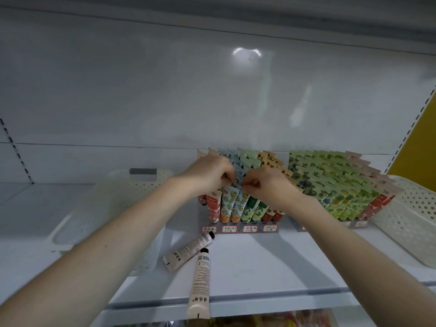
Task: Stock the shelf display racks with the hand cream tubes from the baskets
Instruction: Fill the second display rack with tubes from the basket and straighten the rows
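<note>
- We are in the middle of stocking: our left hand [210, 173] and right hand [269, 185] meet over the left rack [238, 228], fingertips close together.
- Both hands have curled fingers that pinch the crimped tops of the blue-patterned tubes [237, 205] in the rack's 2nd lane from the left; we cannot tell whether they hold 1 tube or several.
- We judge the step to be seating or straightening a tube in that lane, so that it stands in line with its neighbours.
- The left rack's 4 labelled lanes look nearly full, and the right rack [354, 224] beside it is packed with green and yellow tubes.
- 2 loose tubes [188, 252] lie flat on the shelf [259, 267] in front of the left rack, caps close together, 1 reaching to the shelf's front edge.
- A white perforated basket [113, 208] stands at the left and another basket [412, 208] at the right; we cannot see what is inside them.
- Next, we would let go once the blue tube sits upright, then pick up 1 of the loose tubes and find its matching lane, taking care not to tip the crowded rows.
</note>
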`<act>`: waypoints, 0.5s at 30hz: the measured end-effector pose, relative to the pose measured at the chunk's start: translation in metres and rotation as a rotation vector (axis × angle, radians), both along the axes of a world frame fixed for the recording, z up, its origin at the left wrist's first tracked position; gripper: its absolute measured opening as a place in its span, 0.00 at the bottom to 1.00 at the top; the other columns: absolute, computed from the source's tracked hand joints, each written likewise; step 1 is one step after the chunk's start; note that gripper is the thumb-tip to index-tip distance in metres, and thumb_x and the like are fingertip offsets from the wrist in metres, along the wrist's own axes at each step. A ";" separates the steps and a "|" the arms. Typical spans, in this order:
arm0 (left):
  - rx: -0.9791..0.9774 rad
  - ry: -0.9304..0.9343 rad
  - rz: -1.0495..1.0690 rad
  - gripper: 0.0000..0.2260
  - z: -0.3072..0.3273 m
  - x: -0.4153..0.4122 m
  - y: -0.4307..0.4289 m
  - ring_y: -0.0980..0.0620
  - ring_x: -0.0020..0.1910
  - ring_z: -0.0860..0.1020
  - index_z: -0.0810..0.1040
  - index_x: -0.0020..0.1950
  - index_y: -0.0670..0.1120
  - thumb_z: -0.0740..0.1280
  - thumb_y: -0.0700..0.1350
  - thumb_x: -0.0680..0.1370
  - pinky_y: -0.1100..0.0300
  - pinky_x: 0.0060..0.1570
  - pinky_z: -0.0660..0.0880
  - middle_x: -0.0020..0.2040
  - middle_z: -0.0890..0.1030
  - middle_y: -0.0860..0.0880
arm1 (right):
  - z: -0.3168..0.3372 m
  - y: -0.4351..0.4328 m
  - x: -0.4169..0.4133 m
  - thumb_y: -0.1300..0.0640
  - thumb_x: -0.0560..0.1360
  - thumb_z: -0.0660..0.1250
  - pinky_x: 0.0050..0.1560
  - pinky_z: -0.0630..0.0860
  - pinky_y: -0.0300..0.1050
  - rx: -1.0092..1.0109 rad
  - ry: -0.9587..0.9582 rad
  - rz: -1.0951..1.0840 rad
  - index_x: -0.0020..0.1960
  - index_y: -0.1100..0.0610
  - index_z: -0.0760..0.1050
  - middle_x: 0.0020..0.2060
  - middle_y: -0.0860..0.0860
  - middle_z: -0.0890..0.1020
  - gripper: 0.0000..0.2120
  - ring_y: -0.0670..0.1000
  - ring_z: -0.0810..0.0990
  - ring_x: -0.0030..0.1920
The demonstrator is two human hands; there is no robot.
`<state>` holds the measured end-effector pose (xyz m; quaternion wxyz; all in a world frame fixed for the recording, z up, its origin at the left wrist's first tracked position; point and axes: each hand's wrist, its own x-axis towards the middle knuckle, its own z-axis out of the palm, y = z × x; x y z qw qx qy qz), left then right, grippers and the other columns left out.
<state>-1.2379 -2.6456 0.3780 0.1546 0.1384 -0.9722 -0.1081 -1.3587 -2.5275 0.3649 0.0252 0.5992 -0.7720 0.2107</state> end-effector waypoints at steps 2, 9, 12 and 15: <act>-0.007 0.045 0.018 0.08 0.001 0.004 0.001 0.54 0.46 0.73 0.82 0.53 0.42 0.65 0.38 0.76 0.66 0.45 0.65 0.50 0.80 0.48 | 0.001 0.001 0.000 0.59 0.77 0.63 0.48 0.77 0.44 -0.009 0.006 0.003 0.51 0.59 0.80 0.46 0.52 0.82 0.08 0.50 0.80 0.45; -0.038 0.277 0.077 0.07 -0.008 0.043 0.011 0.51 0.47 0.77 0.83 0.50 0.43 0.67 0.38 0.75 0.61 0.48 0.70 0.47 0.81 0.50 | 0.005 0.014 0.018 0.61 0.77 0.64 0.50 0.78 0.45 -0.145 0.029 0.042 0.51 0.61 0.81 0.46 0.53 0.83 0.08 0.51 0.81 0.44; -0.065 0.271 0.081 0.06 -0.018 0.069 0.016 0.47 0.45 0.79 0.84 0.46 0.41 0.68 0.35 0.73 0.56 0.47 0.73 0.44 0.82 0.47 | 0.002 0.024 0.034 0.61 0.77 0.64 0.49 0.77 0.42 -0.172 0.008 0.116 0.51 0.62 0.81 0.46 0.53 0.83 0.08 0.49 0.80 0.43; -0.104 0.081 0.160 0.06 -0.041 0.089 0.019 0.46 0.43 0.78 0.82 0.41 0.40 0.65 0.35 0.74 0.53 0.46 0.74 0.41 0.81 0.44 | -0.013 0.031 0.051 0.62 0.76 0.65 0.48 0.76 0.44 -0.143 -0.017 0.180 0.49 0.63 0.81 0.44 0.54 0.83 0.07 0.50 0.80 0.43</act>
